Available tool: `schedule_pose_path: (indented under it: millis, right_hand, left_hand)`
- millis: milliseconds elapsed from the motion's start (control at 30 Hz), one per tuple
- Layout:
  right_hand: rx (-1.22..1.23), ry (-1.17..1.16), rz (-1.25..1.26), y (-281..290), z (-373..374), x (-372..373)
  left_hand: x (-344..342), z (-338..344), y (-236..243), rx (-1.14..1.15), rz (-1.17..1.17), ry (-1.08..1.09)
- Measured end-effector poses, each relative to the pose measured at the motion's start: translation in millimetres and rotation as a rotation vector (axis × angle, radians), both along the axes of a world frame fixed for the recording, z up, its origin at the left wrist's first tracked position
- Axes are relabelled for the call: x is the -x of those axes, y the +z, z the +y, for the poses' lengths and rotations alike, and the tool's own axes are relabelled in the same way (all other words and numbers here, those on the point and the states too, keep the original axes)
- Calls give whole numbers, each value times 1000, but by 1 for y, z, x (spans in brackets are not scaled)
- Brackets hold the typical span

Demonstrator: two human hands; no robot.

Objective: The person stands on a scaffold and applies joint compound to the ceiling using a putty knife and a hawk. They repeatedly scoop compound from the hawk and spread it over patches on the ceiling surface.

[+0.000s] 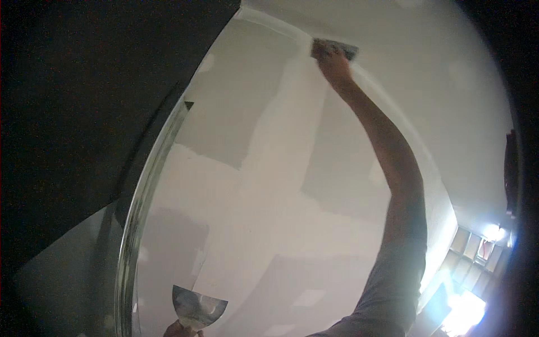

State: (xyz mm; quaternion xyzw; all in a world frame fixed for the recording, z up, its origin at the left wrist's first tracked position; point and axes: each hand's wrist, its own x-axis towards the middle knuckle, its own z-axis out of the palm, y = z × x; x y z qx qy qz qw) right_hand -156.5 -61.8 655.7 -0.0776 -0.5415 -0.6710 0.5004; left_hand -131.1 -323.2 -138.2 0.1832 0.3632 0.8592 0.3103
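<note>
My right arm stretches far up, and my right hand [336,63] grips a dark grey, flat rectangular block that looks like a sanding sponge [349,51]. It is held at the corner where the wall meets the ceiling, and my fingers cover part of it. At the lower left, my left hand [178,329] is closed around a wide putty knife [199,306], its metal blade pointing up. Only part of that hand shows at the lower edge. Between my hands spreads a drywall wall [269,208] with pale compound bands over grey board.
The ceiling [415,56] slopes across the upper right. A metal-edged strip [132,241] runs up the wall's left side, beside a dark area [73,112]. Bright lamps [466,312] glare at the lower right, near exposed framing [461,247].
</note>
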Motion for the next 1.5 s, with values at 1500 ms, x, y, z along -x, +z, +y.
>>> schedule_pose_path:
  millis: [1500]
  right_hand:
    - [-255,-28,118,-28,227,-223]
  left_hand:
    - [-84,113,54,93,98,-44]
